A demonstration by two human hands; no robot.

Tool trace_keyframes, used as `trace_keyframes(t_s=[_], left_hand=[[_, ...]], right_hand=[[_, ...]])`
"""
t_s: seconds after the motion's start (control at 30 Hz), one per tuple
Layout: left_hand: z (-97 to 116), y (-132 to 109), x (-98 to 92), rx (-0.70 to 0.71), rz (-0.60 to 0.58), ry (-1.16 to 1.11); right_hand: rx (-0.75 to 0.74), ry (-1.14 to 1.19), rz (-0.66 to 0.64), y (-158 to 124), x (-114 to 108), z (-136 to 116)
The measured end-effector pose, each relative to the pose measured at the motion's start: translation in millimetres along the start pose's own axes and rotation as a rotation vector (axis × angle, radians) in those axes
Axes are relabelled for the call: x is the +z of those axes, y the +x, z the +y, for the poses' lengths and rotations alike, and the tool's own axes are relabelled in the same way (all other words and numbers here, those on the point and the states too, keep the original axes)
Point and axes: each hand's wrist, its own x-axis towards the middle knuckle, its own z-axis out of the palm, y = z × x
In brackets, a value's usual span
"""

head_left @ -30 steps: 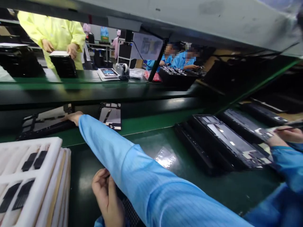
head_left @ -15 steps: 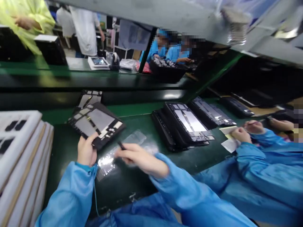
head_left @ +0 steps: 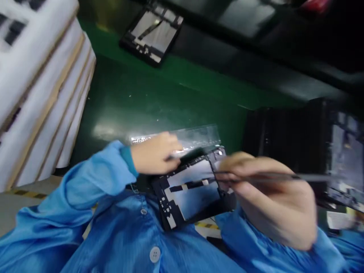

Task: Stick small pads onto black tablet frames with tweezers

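My left hand is closed on the upper edge of a black tablet frame with silvery panels, held close to my chest over my blue coat. My right hand is closed around thin dark tweezers, whose tip reaches onto the frame. The right hand is smeared by motion. A clear plastic bag lies on the green table just beyond the frame.
A stack of white foam trays stands at the left. Another tablet frame lies at the far side of the green table. Black trays with more frames sit at the right.
The frame has come from the table's far left down to my chest. My view has dropped, so the co-workers and the shelf are out of sight. My right hand now brings the tweezers onto the frame.
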Motion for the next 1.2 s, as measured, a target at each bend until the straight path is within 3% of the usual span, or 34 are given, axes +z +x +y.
trace_keyframes(t_s=[0.07, 0.13, 0.23, 0.37, 0.43, 0.57, 0.73, 0.83, 0.93, 1.03, 1.1, 1.2], left_hand=[[-30, -7, -40.0, -0.055, 0.053, 0.066], [-61, -14, -64.9, -0.097, 0.013, 0.103], [-84, -19, -70.1, -0.148, -0.071, 0.166], [-73, -15, -58.9, -0.285, -0.134, 0.292], [-65, -11, -57.0, -0.331, -0.138, 0.319], [-61, -8, -57.1, -0.295, -0.111, 0.352], [-52, -4, -57.5, -0.446, -0.157, 0.355], [-48, -1, -58.2, -0.459, -0.172, 0.35], [-55, 0, -57.2, -0.406, -0.138, 0.338], [-73, -7, -53.3, -0.308, -0.048, 0.225], [-85, -13, -50.3, -0.263, 0.033, 0.097], [-97, -19, -48.4, -0.206, 0.084, 0.006]], right_hand=[[-0.045, -0.073, -0.167, 38, 25, 18], [-0.077, -0.166, -0.322, 69, 49, 41], [-0.1, -0.236, -0.498, 92, 74, 72], [-0.083, -0.245, -0.517, 89, 79, 85], [-0.079, -0.241, -0.492, 86, 77, 84], [-0.097, -0.275, -0.506, 88, 78, 81], [-0.049, -0.287, -0.546, 99, 77, 74], [0.094, -0.155, -0.398, 79, 67, 60], [0.187, -0.084, -0.017, 25, 63, 47], [0.189, -0.088, 0.314, -35, 74, 50], [0.126, -0.1, 0.38, -61, 86, 61], [-0.002, -0.144, 0.385, -70, 98, 77]])
